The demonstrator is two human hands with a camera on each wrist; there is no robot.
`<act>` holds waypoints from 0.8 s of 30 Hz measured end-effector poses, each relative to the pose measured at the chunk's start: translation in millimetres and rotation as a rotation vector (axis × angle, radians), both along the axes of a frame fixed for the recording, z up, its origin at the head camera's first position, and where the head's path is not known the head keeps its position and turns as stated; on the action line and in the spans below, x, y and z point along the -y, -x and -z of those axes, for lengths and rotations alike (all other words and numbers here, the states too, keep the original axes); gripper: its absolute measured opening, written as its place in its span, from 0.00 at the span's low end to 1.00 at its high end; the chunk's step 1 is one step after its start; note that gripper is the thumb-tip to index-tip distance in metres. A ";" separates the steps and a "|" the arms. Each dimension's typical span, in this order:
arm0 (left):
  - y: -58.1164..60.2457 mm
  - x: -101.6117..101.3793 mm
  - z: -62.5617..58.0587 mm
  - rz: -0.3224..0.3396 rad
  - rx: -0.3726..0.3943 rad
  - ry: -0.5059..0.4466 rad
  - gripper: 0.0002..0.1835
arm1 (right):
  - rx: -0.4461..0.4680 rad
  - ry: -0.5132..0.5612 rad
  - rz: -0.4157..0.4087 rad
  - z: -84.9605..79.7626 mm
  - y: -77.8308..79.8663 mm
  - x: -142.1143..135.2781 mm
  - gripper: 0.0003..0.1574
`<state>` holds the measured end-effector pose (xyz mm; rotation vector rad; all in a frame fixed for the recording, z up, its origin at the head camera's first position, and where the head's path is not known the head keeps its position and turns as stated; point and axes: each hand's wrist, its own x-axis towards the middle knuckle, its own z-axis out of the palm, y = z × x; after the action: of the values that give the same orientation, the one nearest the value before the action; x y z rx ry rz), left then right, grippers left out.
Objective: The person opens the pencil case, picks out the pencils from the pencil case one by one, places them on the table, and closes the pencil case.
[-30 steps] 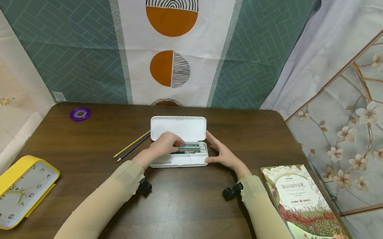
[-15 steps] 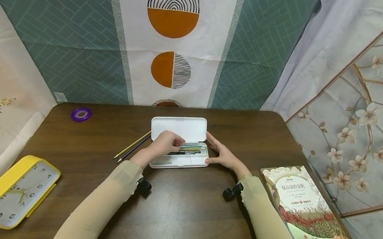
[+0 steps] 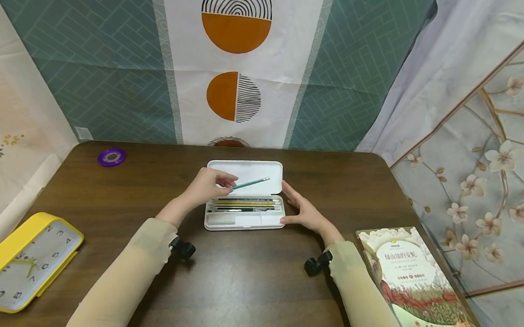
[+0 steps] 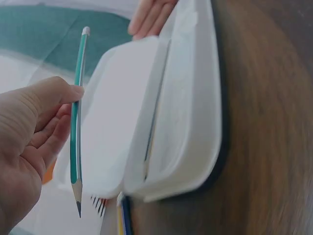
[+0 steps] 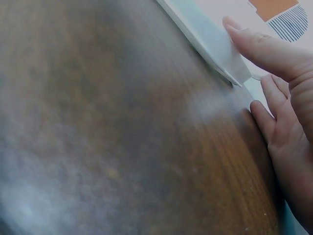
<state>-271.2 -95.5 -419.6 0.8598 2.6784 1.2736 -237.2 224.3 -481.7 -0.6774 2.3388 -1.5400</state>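
Lightness and stiffness were to be expected of the green pencil (image 4: 77,127), its smooth painted barrel being judged slightly slippery and prone to rolling under a loose pinch. Its sharpened point was taken as the only fragile part, so a hold on the barrel, away from that point, was thought best. The pencil was found between the thumb and fingertips of the left hand (image 3: 206,184), clear of the case's bottom and in front of the raised lid (image 3: 244,166). It was pinched along the barrel, with the white-capped end projecting beyond the fingers on one side and the dark point on the other. Below these fingers, more pencils (image 3: 246,204) were held in the white case (image 3: 246,228). By the right hand (image 3: 308,214), nothing was lifted: its thumb and fingers were spread well apart and nearly straight around the right end of the case, the thumb resting at the near corner. How firmly it was pressed could not be told.
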 end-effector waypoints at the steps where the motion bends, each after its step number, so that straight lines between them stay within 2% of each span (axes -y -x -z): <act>1: 0.3 4.7 -0.7 -0.019 0.000 -0.010 0.16 | -0.005 -0.003 0.001 1.2 0.8 -0.1 0.66; 7: -0.1 34.4 -2.9 -0.118 -0.031 -0.050 0.16 | -0.009 0.003 0.000 2.6 2.1 0.1 0.67; 13: -0.4 63.0 -1.9 -0.282 -0.085 -0.051 0.16 | 0.004 -0.001 -0.001 0.8 2.1 1.0 0.67; 19: -1.6 85.9 0.3 -0.421 -0.153 -0.103 0.16 | 0.020 0.002 -0.013 -18.1 -7.2 5.1 0.66; 24: -2.8 99.2 6.7 -0.512 -0.134 -0.098 0.16 | 0.015 0.000 -0.013 -24.4 -10.8 6.5 0.65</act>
<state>-268.4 -194.7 -426.3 0.2696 3.0910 1.4891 -226.3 217.7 -457.3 -0.6780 2.3192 -1.5336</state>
